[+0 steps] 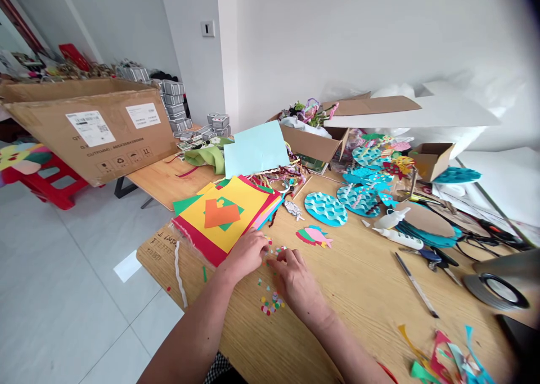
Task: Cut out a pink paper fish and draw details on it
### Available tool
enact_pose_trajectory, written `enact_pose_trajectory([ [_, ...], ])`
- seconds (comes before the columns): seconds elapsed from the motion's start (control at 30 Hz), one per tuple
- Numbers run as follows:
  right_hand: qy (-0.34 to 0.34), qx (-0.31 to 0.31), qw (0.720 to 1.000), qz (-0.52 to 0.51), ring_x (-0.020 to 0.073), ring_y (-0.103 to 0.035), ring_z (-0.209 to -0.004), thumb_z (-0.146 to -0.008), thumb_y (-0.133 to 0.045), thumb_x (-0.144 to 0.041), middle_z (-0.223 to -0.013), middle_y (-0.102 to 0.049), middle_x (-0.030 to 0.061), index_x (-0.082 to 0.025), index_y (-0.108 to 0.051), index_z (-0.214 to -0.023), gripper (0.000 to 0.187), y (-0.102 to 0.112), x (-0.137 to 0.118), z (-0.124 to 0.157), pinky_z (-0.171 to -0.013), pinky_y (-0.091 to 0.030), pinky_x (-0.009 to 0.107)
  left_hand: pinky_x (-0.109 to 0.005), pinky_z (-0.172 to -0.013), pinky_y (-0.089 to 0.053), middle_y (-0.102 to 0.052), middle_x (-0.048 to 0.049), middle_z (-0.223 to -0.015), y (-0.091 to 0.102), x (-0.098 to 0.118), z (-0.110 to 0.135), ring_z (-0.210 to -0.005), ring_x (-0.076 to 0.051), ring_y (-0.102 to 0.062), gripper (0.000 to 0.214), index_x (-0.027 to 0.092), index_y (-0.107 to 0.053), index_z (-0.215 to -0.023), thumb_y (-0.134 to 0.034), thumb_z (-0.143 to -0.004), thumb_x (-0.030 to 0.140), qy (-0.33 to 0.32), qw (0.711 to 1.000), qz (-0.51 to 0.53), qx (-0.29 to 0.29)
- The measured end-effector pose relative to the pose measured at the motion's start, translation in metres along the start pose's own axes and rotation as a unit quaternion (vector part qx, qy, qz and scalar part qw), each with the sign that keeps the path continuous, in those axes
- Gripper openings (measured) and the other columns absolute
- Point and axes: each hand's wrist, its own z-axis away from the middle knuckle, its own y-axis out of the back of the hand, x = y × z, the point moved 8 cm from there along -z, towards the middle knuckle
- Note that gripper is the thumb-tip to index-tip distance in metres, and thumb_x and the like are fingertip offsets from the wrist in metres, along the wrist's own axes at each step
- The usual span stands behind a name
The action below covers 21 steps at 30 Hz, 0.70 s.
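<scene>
My left hand (248,251) rests on the table beside the paper stack, its fingers bent and close together by small paper dots (278,249). Facing it, my right hand (297,283) has curled fingers, with the fingertips down among the same dots. Whatever either hand pinches is too small or hidden to make out. More coloured paper dots (272,303) lie loose just below, between my forearms. At upper left of the hands is a stack of coloured paper (228,195), topped by a cut orange piece (221,214). A pink, green and blue paper fish (314,236) lies to the right.
Blue wavy paper discs (325,208), a white glue bottle (399,238), a pen (417,285) and a tape roll (495,291) lie rightward. Paper scraps (447,356) are at lower right. A large cardboard box (93,136) stands left; a smaller filled box (312,140) is behind.
</scene>
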Motion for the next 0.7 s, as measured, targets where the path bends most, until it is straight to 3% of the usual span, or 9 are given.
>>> enact_pose_trajectory([
  [0.13,-0.016,0.0,1.0,0.017,0.0206,-0.047,-0.087,-0.08,-0.051,0.004,-0.095,-0.055,0.0082,-0.022,-0.064,-0.111,0.044,-0.003,0.0,-0.005,-0.078,-0.044,0.031,-0.028,-0.084,-0.045,-0.066,-0.0036,-0.087,0.001,-0.003,-0.001,-0.092,-0.018,-0.056,0.023,0.017,-0.066,-0.085,-0.051,-0.079,0.0,0.01,1.0,0.007,0.013],
  [0.43,-0.016,-0.01,1.0,0.01,0.0209,-0.047,-0.089,-0.082,-0.053,0.0,-0.095,-0.056,0.0079,-0.024,-0.069,-0.098,0.033,-0.002,0.001,-0.006,-0.078,-0.044,0.031,-0.028,-0.081,-0.046,-0.066,-0.0027,-0.078,-0.002,-0.005,-0.001,-0.086,-0.018,-0.058,0.027,0.018,-0.066,-0.073,-0.05,-0.074,-0.003,0.018,1.0,0.01,-0.002],
  [0.57,-0.015,-0.006,1.0,0.011,0.0207,-0.047,-0.089,-0.081,-0.05,0.003,-0.096,-0.055,0.0078,-0.023,-0.066,-0.109,0.042,-0.001,-0.001,-0.009,-0.078,-0.044,0.032,-0.028,-0.082,-0.045,-0.066,-0.0035,-0.083,-0.002,-0.008,-0.002,-0.089,-0.017,-0.058,0.026,0.018,-0.066,-0.077,-0.049,-0.077,-0.001,0.028,1.0,0.01,0.001],
  [0.7,-0.004,-0.007,1.0,0.026,0.021,-0.047,-0.087,-0.083,-0.051,0.0,-0.094,-0.056,0.0081,-0.022,-0.066,-0.11,0.038,-0.006,-0.006,-0.014,-0.076,-0.043,0.032,-0.028,-0.081,-0.046,-0.066,-0.0033,-0.083,-0.001,-0.009,-0.002,-0.087,-0.017,-0.058,0.025,0.018,-0.066,-0.078,-0.048,-0.08,0.002,0.039,0.999,0.009,0.002],
])
